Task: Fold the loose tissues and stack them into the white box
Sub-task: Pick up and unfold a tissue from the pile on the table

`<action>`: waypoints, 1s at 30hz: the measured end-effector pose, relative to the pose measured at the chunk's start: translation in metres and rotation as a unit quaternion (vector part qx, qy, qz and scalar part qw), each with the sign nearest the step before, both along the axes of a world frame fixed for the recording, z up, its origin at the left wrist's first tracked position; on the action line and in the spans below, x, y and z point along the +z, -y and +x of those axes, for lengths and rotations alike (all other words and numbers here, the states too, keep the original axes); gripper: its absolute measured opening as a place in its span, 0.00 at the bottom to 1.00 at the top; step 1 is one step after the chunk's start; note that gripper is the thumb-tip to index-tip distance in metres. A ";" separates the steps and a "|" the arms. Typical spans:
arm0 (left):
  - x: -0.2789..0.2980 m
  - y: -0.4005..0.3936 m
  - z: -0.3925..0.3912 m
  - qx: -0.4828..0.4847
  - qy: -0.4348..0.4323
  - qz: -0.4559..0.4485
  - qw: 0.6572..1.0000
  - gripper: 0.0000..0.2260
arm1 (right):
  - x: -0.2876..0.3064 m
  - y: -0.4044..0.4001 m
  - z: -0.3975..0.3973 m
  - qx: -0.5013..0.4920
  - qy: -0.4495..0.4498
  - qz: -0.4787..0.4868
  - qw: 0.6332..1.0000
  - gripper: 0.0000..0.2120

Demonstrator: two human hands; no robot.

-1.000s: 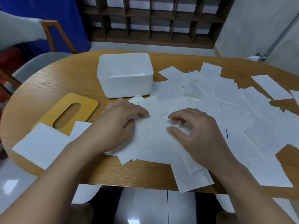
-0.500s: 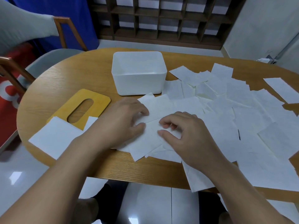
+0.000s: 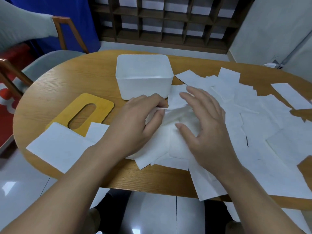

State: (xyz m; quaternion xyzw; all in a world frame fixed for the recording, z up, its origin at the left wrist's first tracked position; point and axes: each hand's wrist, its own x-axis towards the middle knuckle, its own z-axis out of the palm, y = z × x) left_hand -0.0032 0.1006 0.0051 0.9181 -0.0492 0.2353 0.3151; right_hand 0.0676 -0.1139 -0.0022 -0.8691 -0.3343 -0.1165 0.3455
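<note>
The person is sitting at the wooden bench (image 3: 81,85) with both hands working on one tissue (image 3: 175,132) lying directly in front of them, near the bench's close edge. The left hand (image 3: 135,122) is pinching the tissue's far edge, with thumb and curled fingers closing on a raised crease, so that grip is holding the sheet. The right hand (image 3: 207,125) is hovering or pressing lightly over the same sheet with fingers spread and straight, gripping nothing; whether its palm is touching the paper is hard to tell. The lifted fold is running roughly left to right between the two hands, and it is looking as if the far edge is being brought toward the person to double the sheet over. The white box (image 3: 143,78) is standing just beyond the hands, slightly to the left of them, with its long side facing the person, and nothing is showing inside it. The left hand is the nearer one to it, so carrying the folded sheet forward would probably fall to that side. The loose tissues (image 3: 261,119) are spreading in an overlapping heap across the right of the bench, some hanging over its near edge. A yellow wooden lid (image 3: 81,115) with an oval slot is lying to the left, partly covered by two more sheets.
</note>
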 end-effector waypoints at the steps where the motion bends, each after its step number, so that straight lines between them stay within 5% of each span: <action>1: 0.002 0.003 -0.001 -0.010 -0.004 -0.029 1.000 0.05 | 0.000 0.003 0.002 -0.009 0.012 0.016 1.000 0.24; 5: 0.004 0.016 0.002 -0.035 -0.015 -0.142 0.989 0.03 | 0.013 0.022 0.007 -0.048 -0.047 0.109 0.992 0.07; 8: 0.003 0.026 0.010 -0.025 -0.027 -0.164 0.986 0.09 | 0.020 0.037 0.010 -0.057 -0.119 0.137 0.982 0.05; 13: 0.000 0.041 0.020 0.014 -0.045 -0.172 0.984 0.04 | 0.019 0.057 0.010 -0.058 -0.215 0.183 0.957 0.05; 19: -0.013 0.050 0.021 0.033 -0.139 -0.146 0.979 0.09 | 0.010 0.079 0.018 -0.102 -0.198 0.071 0.972 0.03; 30: -0.025 0.056 0.028 0.073 -0.144 -0.061 0.985 0.08 | -0.007 0.081 0.021 -0.104 -0.107 -0.048 0.988 0.10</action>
